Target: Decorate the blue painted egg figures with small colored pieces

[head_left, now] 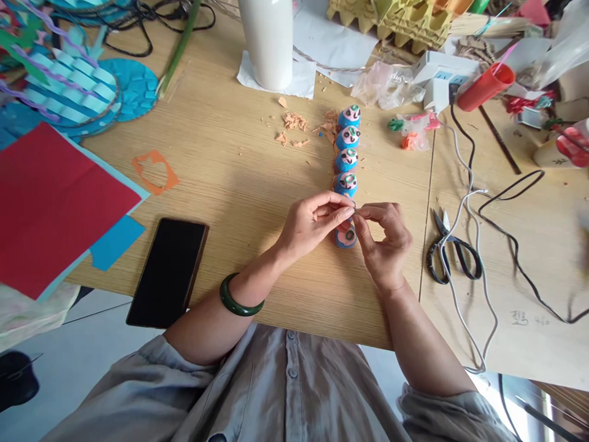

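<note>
A row of several blue-and-pink domed pieces (346,161), with small dark and green bits on top, runs away from me on the wooden table. My left hand (313,222) and my right hand (384,236) meet above the near part of this row. Thumb and fingers of each are pinched together, fingertips touching around something tiny and dark that I cannot make out. The nearest domed piece (346,236) shows just below the fingertips, with a green ring on its pink top. Another piece behind it is mostly hidden by my hands.
A black phone (168,272) and red paper (59,202) lie left. Black-handled scissors (453,248) rest right, under a white cable (478,245). Orange shavings (294,121) lie near a white cylinder (267,46). A yellow egg carton (396,21) and red cup (485,88) stand farther back.
</note>
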Action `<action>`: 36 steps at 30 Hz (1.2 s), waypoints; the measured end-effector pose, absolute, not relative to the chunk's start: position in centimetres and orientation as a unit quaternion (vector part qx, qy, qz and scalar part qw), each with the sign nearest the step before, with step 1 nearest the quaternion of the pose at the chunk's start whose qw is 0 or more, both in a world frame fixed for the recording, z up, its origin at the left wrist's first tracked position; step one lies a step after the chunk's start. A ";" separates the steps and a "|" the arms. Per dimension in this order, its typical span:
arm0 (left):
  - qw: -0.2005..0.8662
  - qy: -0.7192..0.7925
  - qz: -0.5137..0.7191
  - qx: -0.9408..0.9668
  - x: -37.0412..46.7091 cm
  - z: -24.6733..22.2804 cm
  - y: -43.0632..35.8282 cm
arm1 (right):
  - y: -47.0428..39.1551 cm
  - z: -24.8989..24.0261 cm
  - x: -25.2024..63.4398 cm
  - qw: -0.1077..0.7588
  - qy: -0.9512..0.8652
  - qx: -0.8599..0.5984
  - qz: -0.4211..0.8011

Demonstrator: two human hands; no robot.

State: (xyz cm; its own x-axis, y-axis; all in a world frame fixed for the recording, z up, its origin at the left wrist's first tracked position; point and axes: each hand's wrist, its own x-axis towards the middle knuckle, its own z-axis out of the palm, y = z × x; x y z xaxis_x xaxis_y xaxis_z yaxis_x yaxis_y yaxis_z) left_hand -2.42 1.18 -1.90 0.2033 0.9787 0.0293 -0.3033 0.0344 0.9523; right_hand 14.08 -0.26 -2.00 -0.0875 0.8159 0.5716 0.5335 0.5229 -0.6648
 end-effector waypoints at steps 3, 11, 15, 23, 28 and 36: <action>0.617 0.370 0.516 0.465 -2.5 -1.9 1.2 | -0.3 -2.1 14.1 0.488 -0.719 -0.470 0.155; 0.605 0.376 0.522 0.468 -2.4 -2.1 1.3 | -0.5 -2.0 14.0 0.479 -0.714 -0.474 0.188; 0.559 0.420 0.553 0.454 -2.5 -2.2 1.6 | -0.6 -2.0 13.9 0.512 -0.624 -0.506 0.304; 0.595 0.453 0.551 0.371 -2.8 -2.2 2.1 | 0.2 -2.2 14.0 0.529 -0.526 -0.533 0.400; 0.604 0.460 0.543 0.358 -2.7 -1.9 2.1 | 0.0 -1.9 14.1 0.529 -0.541 -0.534 0.378; 0.618 0.449 0.547 0.343 -2.6 -1.7 2.0 | 0.2 -1.5 14.5 0.540 -0.539 -0.554 0.333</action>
